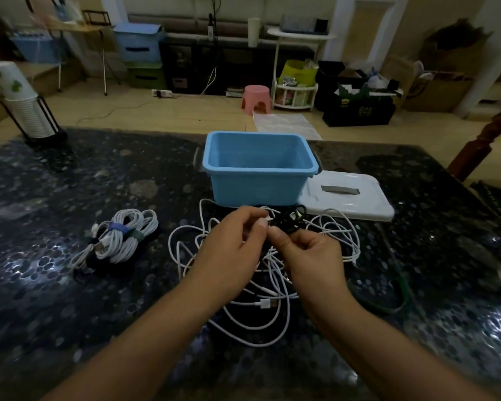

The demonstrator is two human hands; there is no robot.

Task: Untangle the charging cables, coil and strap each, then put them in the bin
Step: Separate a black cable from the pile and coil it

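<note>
Head view: both hands, left [232, 241] and right [310, 253], pinch tangled white cables [261, 302] before the blue bin [258, 169].

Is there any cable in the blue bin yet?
No, the bin looks empty inside; the strapped coils and loose cables lie on the table.

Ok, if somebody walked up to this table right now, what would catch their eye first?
Probably the two hands, left hand and right hand, pinching a cable end over the loose tangle of white cables at the table's middle. Right behind them stands the bright blue bin, open, with its white lid lying flat to its right. To the left lies a bundle of coiled cables already strapped.
</note>
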